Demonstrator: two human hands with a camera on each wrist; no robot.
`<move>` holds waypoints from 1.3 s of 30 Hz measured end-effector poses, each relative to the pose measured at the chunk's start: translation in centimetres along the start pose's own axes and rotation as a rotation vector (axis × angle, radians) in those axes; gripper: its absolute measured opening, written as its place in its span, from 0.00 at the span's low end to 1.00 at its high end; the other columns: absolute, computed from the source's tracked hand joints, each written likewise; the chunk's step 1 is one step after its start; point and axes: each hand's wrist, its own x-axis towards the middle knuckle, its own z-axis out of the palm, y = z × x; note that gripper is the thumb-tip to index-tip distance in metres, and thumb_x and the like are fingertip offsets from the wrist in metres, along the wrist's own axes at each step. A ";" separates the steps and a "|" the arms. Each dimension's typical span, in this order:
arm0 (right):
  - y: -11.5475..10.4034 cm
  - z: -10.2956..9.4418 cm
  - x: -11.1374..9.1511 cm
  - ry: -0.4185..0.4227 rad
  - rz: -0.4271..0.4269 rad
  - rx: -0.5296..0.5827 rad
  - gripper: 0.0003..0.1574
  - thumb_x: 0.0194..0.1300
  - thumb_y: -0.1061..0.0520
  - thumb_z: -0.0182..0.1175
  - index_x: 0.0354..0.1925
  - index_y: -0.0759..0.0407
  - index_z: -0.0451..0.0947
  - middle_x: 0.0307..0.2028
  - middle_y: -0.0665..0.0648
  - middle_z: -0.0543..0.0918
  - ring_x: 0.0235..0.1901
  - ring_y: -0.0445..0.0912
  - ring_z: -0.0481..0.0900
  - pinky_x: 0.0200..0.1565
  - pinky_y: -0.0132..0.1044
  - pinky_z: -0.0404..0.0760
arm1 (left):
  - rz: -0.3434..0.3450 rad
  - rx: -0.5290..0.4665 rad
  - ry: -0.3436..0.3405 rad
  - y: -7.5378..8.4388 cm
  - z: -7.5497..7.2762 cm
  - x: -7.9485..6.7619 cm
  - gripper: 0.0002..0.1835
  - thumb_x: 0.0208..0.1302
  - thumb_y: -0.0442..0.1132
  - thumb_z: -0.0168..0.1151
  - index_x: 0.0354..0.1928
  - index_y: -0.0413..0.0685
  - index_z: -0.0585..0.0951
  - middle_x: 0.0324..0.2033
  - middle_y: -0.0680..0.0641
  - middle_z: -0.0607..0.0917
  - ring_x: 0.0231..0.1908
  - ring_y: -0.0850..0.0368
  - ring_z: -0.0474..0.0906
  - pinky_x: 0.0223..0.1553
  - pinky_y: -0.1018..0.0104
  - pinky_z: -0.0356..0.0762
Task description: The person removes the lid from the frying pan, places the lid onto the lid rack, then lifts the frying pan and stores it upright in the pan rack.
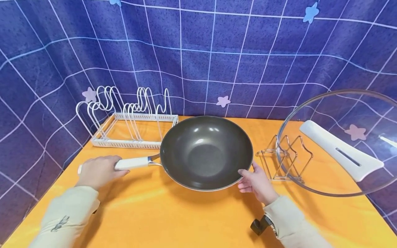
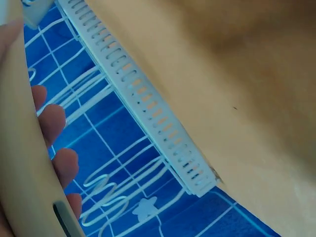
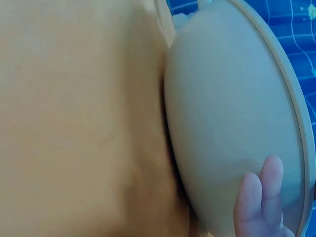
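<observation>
A wok (image 1: 206, 155) with a dark inside and a white handle (image 1: 133, 164) is between my hands over the orange table. My left hand (image 1: 98, 170) grips the handle, and its fingertips show curled round it in the left wrist view. At the wok's near right rim my right hand (image 1: 255, 182) pinches the edge, thumb on top and other fingers underneath. The right wrist view shows two fingers against the wok's pale outer side (image 3: 227, 108). Whether the wok's base touches the table I cannot tell.
Behind the left hand stands a white wire rack (image 1: 133, 144) with looped dividers. On the right, a glass lid with a white grip (image 1: 341, 150) stands upright in a small metal wire rack (image 1: 279, 178). A blue gridded curtain (image 1: 198, 62) hangs behind the table (image 1: 155, 217).
</observation>
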 end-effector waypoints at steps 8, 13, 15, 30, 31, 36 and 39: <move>0.8 0.3 -0.4 0.013 -0.006 0.064 0.58 0.63 0.66 0.51 0.75 0.37 0.28 0.17 0.54 0.80 0.14 0.43 0.80 0.25 0.39 0.84 | 0.083 0.019 0.058 0.8 0.6 1.0 0.13 0.43 0.47 0.71 0.23 0.55 0.74 0.16 0.58 0.73 0.16 0.58 0.67 0.15 0.58 0.64; 0.9 0.1 -0.1 0.046 -0.005 0.053 0.57 0.62 0.67 0.48 0.75 0.43 0.26 0.17 0.54 0.80 0.14 0.42 0.80 0.26 0.39 0.84 | 0.111 0.046 0.259 1.1 1.6 0.8 0.13 0.35 0.46 0.72 0.20 0.55 0.75 0.13 0.58 0.71 0.12 0.59 0.62 0.11 0.61 0.58; 0.8 0.1 0.1 0.061 -0.012 0.047 0.57 0.62 0.67 0.48 0.75 0.44 0.26 0.17 0.54 0.81 0.14 0.42 0.80 0.26 0.40 0.85 | 0.136 0.060 0.334 1.2 2.0 0.7 0.14 0.33 0.46 0.72 0.20 0.54 0.76 0.12 0.58 0.71 0.11 0.59 0.62 0.11 0.62 0.57; 0.5 -0.9 2.1 0.066 -0.047 -0.001 0.54 0.61 0.68 0.47 0.76 0.42 0.34 0.18 0.56 0.82 0.15 0.44 0.81 0.28 0.43 0.85 | 0.202 0.080 0.495 1.6 3.3 1.3 0.17 0.28 0.46 0.72 0.19 0.50 0.72 0.11 0.53 0.68 0.09 0.54 0.62 0.09 0.60 0.56; 0.5 -0.9 2.2 0.066 -0.049 -0.004 0.54 0.61 0.68 0.47 0.76 0.41 0.35 0.18 0.56 0.82 0.15 0.44 0.81 0.28 0.43 0.85 | 0.197 0.081 0.488 1.6 3.4 1.3 0.18 0.28 0.46 0.72 0.18 0.50 0.72 0.11 0.53 0.68 0.09 0.54 0.62 0.09 0.59 0.56; 0.1 -1.1 2.9 0.074 -0.048 -0.021 0.52 0.62 0.68 0.46 0.76 0.40 0.37 0.18 0.56 0.82 0.14 0.44 0.81 0.26 0.41 0.85 | 0.175 0.082 0.461 1.8 3.6 1.7 0.19 0.28 0.46 0.74 0.20 0.49 0.74 0.12 0.52 0.71 0.10 0.52 0.64 0.10 0.59 0.58; -0.1 -1.3 3.4 0.075 -0.050 -0.027 0.52 0.62 0.67 0.46 0.76 0.41 0.37 0.17 0.56 0.81 0.14 0.44 0.80 0.26 0.40 0.84 | 0.167 0.083 0.469 1.9 3.7 1.9 0.19 0.28 0.46 0.74 0.20 0.48 0.74 0.12 0.51 0.72 0.10 0.51 0.65 0.10 0.58 0.58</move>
